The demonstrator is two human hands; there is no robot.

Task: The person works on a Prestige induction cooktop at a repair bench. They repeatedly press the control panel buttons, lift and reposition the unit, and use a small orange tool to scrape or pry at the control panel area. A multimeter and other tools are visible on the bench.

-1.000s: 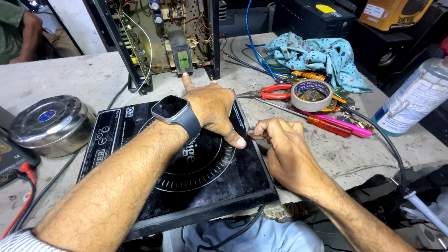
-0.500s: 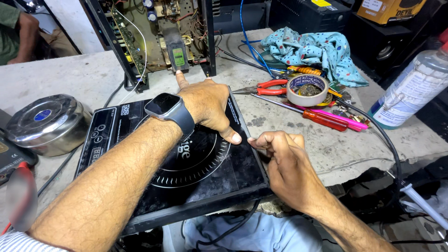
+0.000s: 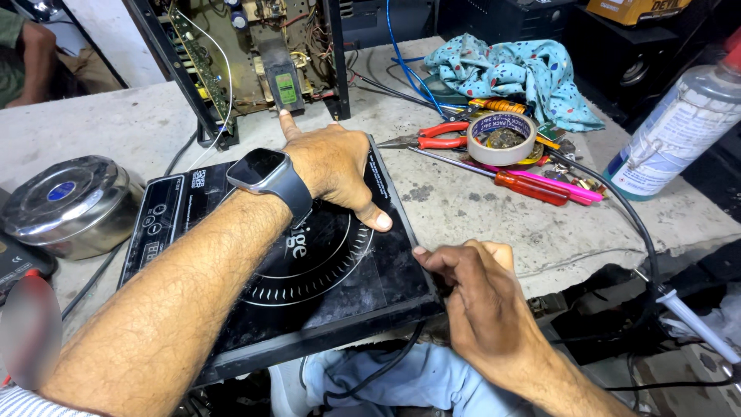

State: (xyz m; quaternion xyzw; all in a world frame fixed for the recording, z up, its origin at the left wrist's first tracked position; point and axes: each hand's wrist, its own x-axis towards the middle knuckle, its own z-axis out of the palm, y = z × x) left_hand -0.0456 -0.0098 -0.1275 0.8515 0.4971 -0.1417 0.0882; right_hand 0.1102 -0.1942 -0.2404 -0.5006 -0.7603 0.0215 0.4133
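A black induction cooktop (image 3: pixel 309 270) lies flat on the grey workbench in front of me. My left hand (image 3: pixel 332 166), with a dark smartwatch on the wrist, lies palm down on the cooktop's far right part, the thumb stretched toward the right edge. My right hand (image 3: pixel 478 286) pinches the cooktop's right edge near its front corner, fingers curled on the rim. The cooktop's black power cord (image 3: pixel 378 371) hangs below the front edge.
A steel tin (image 3: pixel 65 205) stands at the left. An open electronics chassis (image 3: pixel 255 54) stands behind the cooktop. Red pliers (image 3: pixel 432 139), a tape roll (image 3: pixel 502 139), screwdrivers (image 3: pixel 532 185), a patterned cloth (image 3: pixel 525 73) and a spray bottle (image 3: pixel 679 135) lie to the right.
My right hand has slid down the cooktop's right edge toward the front corner. My left hand stays pressed on the glass top.
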